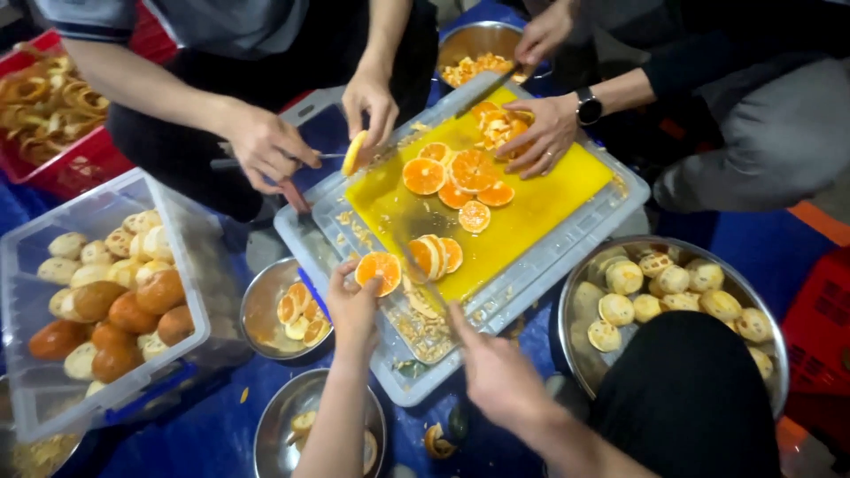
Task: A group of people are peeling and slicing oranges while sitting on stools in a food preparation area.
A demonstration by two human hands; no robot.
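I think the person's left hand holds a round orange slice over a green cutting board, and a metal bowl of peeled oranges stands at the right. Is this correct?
Not quite: the cutting board is yellow, not green. The rest holds. The head view shows the left hand holding a round orange slice at the board's near edge, and a metal bowl of peeled oranges standing at the right.

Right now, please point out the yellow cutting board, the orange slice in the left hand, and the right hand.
yellow cutting board (531, 212), head view, bare middle.
orange slice (379, 270), head view, cut face.
left hand (351, 305), head view, back.
right hand (496, 372), head view, back.
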